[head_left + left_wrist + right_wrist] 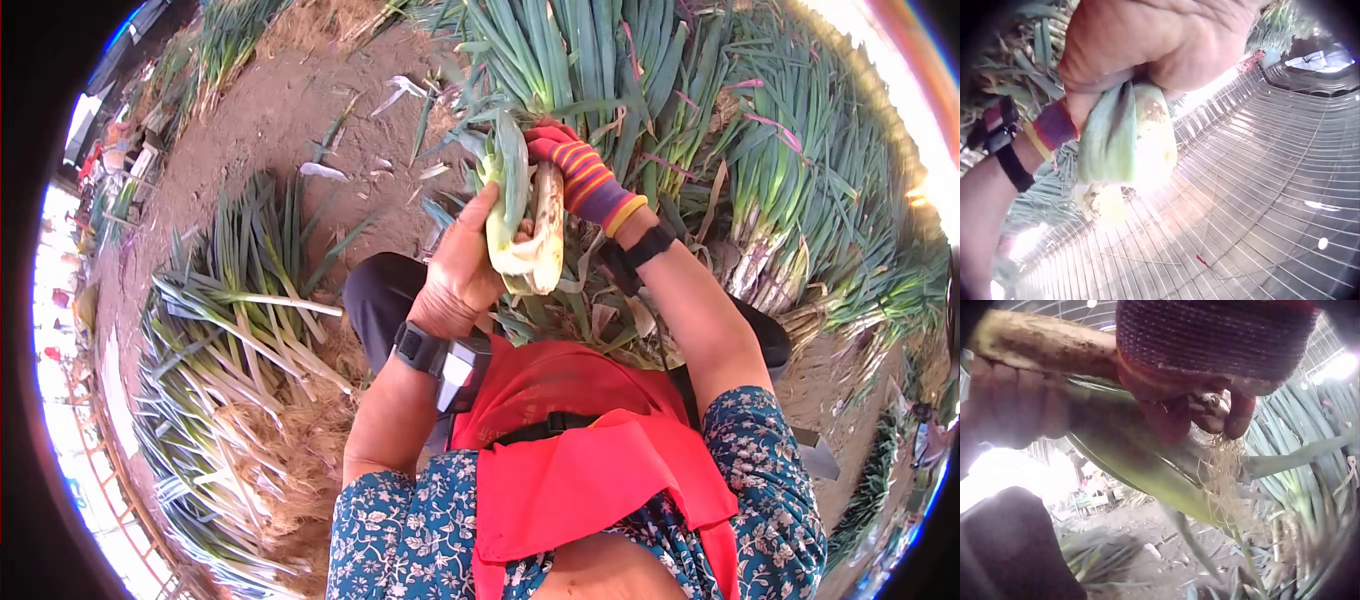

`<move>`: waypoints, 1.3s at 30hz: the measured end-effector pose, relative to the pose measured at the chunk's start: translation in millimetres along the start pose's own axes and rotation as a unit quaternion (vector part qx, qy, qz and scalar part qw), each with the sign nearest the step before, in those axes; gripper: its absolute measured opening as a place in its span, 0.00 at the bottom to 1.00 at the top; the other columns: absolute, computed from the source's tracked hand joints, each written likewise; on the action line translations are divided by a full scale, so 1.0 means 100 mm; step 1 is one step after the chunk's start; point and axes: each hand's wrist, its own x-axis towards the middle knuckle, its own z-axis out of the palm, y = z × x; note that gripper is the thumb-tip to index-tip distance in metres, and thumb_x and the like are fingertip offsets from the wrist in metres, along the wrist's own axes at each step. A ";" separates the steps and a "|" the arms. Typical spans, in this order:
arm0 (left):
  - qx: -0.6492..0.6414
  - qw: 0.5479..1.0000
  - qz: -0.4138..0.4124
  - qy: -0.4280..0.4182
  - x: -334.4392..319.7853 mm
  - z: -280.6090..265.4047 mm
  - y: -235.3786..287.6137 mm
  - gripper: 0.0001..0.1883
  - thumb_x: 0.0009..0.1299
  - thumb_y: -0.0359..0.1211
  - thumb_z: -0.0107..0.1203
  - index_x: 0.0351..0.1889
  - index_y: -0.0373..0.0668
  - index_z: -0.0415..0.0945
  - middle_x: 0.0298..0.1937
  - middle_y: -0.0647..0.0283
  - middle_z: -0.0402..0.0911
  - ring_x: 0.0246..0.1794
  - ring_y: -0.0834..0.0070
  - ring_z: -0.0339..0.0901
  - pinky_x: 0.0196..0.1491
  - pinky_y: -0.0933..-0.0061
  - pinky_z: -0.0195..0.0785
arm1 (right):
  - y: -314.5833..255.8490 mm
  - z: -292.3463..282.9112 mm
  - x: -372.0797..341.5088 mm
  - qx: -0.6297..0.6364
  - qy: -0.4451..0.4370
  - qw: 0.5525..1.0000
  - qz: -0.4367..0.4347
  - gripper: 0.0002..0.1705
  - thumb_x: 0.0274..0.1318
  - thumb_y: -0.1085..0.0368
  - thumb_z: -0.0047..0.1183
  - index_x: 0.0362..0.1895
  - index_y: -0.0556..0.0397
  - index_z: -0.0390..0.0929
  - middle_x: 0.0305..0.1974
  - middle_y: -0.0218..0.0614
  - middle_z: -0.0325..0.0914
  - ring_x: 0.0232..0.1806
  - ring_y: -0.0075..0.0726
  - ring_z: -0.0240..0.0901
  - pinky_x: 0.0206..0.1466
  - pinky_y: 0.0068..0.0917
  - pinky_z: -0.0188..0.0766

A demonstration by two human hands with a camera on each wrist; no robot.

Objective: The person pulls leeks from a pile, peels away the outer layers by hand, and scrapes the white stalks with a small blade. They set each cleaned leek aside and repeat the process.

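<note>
A thick leek with a soiled white stalk is held up in front of the lap in the head view, with a green leaf folded alongside. The bare left hand grips the leaf and stalk from the left. In a striped glove, the right hand has its fingers curled round the root end at the top. The right wrist view shows stringy roots hanging below the gloved fingers. Leaf and pale stalk stick out below the left hand in the left wrist view.
A pile of leeks with tangled roots lies at the left. Bundled leeks with pink ties lie at the front and right. Leaf scraps dot the bare soil. A red apron covers the lap.
</note>
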 end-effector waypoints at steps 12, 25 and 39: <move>-0.106 0.990 0.026 -0.091 -0.39 0.22 0.02 0.21 0.73 0.43 0.43 0.59 0.40 0.63 0.55 0.55 0.73 0.52 0.61 0.74 0.57 0.56 0.66 | -0.35 0.23 0.11 0.311 0.030 0.943 0.117 0.23 0.34 0.72 0.62 0.42 0.53 0.75 0.47 0.40 0.72 0.51 0.43 0.68 0.55 0.33 0.64; -0.033 0.996 0.072 -0.028 -0.36 0.29 0.04 0.19 0.71 0.44 0.46 0.52 0.40 0.67 0.39 0.57 0.77 0.37 0.64 0.77 0.44 0.59 0.73 | -0.24 0.27 -0.14 0.265 0.019 0.952 0.152 0.30 0.32 0.69 0.64 0.48 0.51 0.73 0.47 0.42 0.73 0.51 0.46 0.68 0.54 0.35 0.65; 0.044 0.997 0.064 0.022 -0.32 0.30 0.05 0.22 0.68 0.39 0.52 0.56 0.36 0.65 0.50 0.53 0.76 0.49 0.60 0.75 0.54 0.57 0.68 | -0.46 0.02 -0.33 0.046 -0.036 0.988 0.146 0.38 0.34 0.61 0.65 0.56 0.51 0.69 0.50 0.43 0.71 0.54 0.47 0.65 0.57 0.34 0.62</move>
